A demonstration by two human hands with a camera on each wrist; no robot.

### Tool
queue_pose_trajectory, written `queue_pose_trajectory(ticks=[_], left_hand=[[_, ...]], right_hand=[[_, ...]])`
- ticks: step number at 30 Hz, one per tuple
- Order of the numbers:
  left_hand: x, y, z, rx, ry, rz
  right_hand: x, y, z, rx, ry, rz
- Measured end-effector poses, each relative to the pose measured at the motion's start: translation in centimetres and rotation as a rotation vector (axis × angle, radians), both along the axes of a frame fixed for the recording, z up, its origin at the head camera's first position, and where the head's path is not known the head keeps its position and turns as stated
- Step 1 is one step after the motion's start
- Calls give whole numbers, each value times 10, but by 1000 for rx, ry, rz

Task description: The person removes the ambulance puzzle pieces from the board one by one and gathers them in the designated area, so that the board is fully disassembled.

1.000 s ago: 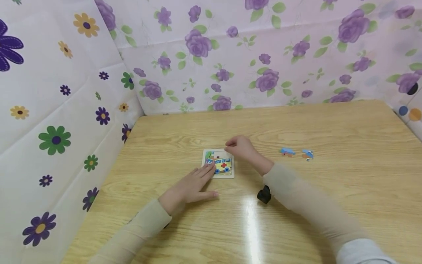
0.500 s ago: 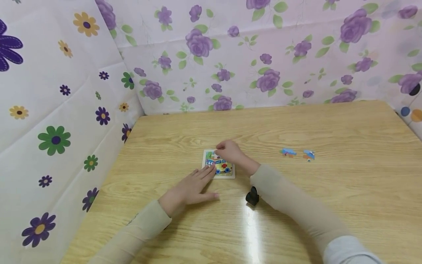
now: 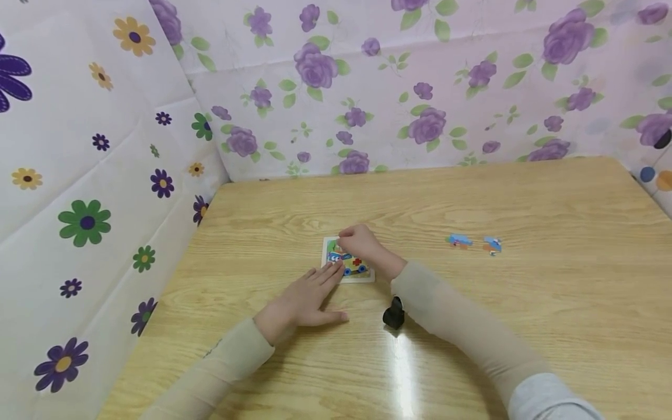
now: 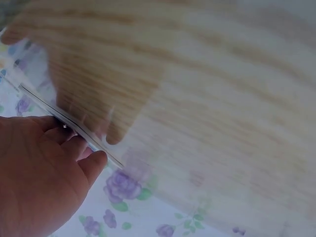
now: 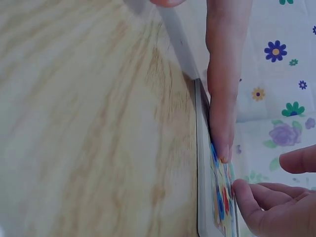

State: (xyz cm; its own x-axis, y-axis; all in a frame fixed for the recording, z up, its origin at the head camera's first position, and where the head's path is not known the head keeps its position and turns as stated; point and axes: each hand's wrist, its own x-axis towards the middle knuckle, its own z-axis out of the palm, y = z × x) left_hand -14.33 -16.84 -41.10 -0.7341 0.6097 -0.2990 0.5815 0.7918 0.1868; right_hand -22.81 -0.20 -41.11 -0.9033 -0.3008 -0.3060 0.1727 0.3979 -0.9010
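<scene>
A small jigsaw puzzle with a yellow ambulance picture lies in a pale tray mid-table. My left hand stretches its fingers over the near left part of the puzzle. In the left wrist view, the left hand meets the thin edge of the puzzle tray. My right hand is over the puzzle's upper part, hiding some of it. In the right wrist view, a fingertip of the right hand touches the puzzle. Its thumb stands apart from the fingers; no piece shows between them.
Two blue and brown puzzle pieces, one nearer and one farther right, lie right of the puzzle. A black device hangs at the right wrist. Flowered cloth stands behind and left of the wooden table.
My right hand has moved left along the puzzle's top, from its upper right corner toward the upper left. My left hand has stayed in place.
</scene>
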Motion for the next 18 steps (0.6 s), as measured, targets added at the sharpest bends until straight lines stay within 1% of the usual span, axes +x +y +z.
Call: queue_pose_trajectory(ticks=[7,12,14,18], left_hand=[[-1,0,-2,-9,11,-4],[-1,-1,-4,-18,18,-11],[-1,-1,-5,-18,16,-12],[-1,-2,-6,-9,13,-13]], right_hand=[[-1,2,1,-134,-44,-98],[-2,2,1,-209,-58,-112],[-3,2,0,-220,-64,-110],[-6,-2,-3,-178,-55,-99]])
